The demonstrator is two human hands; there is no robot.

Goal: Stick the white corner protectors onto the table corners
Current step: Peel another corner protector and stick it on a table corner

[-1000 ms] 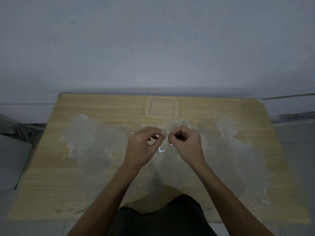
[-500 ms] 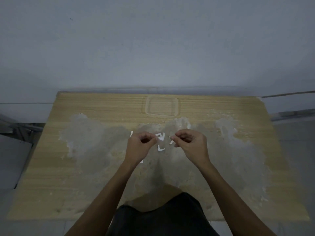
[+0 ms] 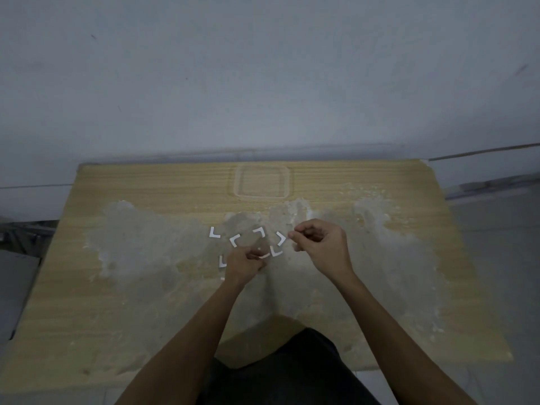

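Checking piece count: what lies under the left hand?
The left hand covers part of the table. White corner protectors peek out at its left and at its fingertips; anything else beneath is hidden.

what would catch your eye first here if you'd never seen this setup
A scatter of small white corner protectors lies mid-table, between and just beyond two bare hands: the left hand pinching down among them, the right hand curled beside them. Around them the wooden table bears big pale grey patches, and a rounded square outline marks its far edge.

No legible text, label or number anywhere.
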